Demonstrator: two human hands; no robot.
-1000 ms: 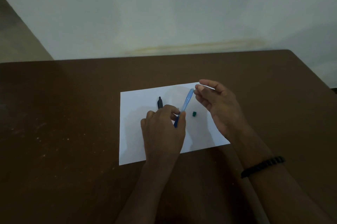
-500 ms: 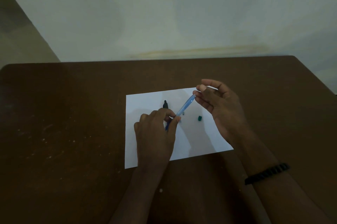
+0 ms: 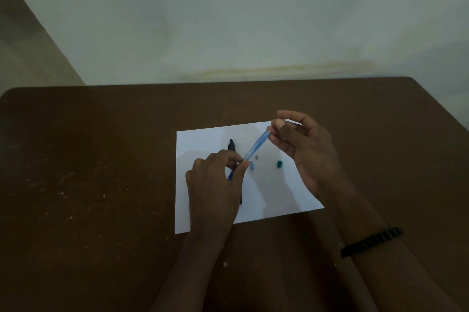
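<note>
Head view, looking down at a brown counter (image 3: 101, 159) with a white sheet of paper (image 3: 203, 141) lying on it. Two bare hands meet above the paper and share one thing: a blue pen (image 3: 253, 150). The pen is held off the sheet, its long axis slanting from lower left, near the person, to upper right, farther away. The left hand (image 3: 215, 184) pinches the lower, darker end between thumb and fingers. The right hand (image 3: 307, 154), with a dark bracelet (image 3: 371, 241) on its wrist, has its fingertips closed on the upper, paler end. The hands stand apart by about the pen's length, one at each end, so any pull or twist would likely run along that slanted line. On the paper under the pen lie three small loose parts: a pale blue piece (image 3: 252, 166), a tiny grey piece (image 3: 256, 157) just beside it, and a green piece (image 3: 279, 164) off to the right, closest to the right hand. A black pen (image 3: 231, 145) lies on the sheet, mostly hidden under the left hand.
</note>
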